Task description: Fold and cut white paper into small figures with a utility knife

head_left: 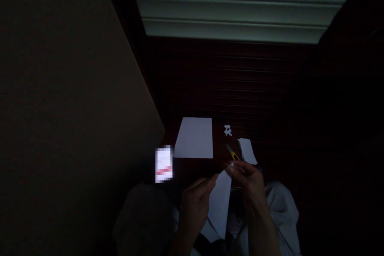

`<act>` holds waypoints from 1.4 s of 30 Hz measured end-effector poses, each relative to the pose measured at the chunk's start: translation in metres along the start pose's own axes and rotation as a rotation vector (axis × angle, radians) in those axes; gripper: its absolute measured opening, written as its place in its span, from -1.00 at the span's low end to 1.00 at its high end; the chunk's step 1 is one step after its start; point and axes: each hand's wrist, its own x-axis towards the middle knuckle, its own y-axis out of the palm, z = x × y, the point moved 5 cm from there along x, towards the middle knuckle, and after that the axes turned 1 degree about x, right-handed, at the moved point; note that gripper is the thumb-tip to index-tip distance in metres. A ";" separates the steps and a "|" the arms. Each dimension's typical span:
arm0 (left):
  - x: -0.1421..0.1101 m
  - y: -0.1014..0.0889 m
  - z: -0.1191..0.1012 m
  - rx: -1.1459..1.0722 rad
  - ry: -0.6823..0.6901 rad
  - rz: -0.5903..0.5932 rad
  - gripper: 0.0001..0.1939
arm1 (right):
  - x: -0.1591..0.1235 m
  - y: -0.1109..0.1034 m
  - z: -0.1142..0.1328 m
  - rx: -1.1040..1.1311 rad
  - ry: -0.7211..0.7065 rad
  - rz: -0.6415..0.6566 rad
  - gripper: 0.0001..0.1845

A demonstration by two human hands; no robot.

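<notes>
A folded sheet of white paper [221, 202] is held up over my lap, its pointed corner at the top. My left hand [196, 202] is closed on the paper's left edge. At the top corner, my right hand [246, 176] pinches the sheet between thumb and fingers. Just beyond the right hand lies a yellow utility knife [232, 152] with its blade out, its lower end hidden by that hand. Beside the knife is a stack of narrow white paper pieces [247, 151].
On the dark table, a flat white sheet [195, 138] lies at the back left, with small white paper scraps [228, 130] to its right. A bright pixelated rectangle [164, 164] stands at the left edge. A wall [75, 108] borders the left; pale slats [234, 8] rise behind.
</notes>
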 end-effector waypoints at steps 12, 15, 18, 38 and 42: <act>-0.001 -0.002 0.001 0.053 0.046 -0.001 -0.70 | 0.000 -0.001 0.001 -0.074 -0.006 -0.045 -0.80; 0.000 -0.003 -0.001 0.080 0.063 -0.010 -0.70 | 0.001 -0.002 0.000 -0.059 -0.006 -0.051 -0.82; 0.000 -0.004 -0.001 0.089 0.050 -0.012 -0.70 | 0.001 -0.002 -0.002 -0.029 0.001 -0.033 -0.85; -0.004 0.000 -0.002 0.099 0.051 0.043 -0.68 | -0.002 -0.004 0.004 -0.092 -0.090 -0.154 -0.79; -0.003 0.000 -0.003 0.090 0.039 0.018 -0.69 | -0.002 0.000 0.005 -0.089 -0.087 -0.105 -0.77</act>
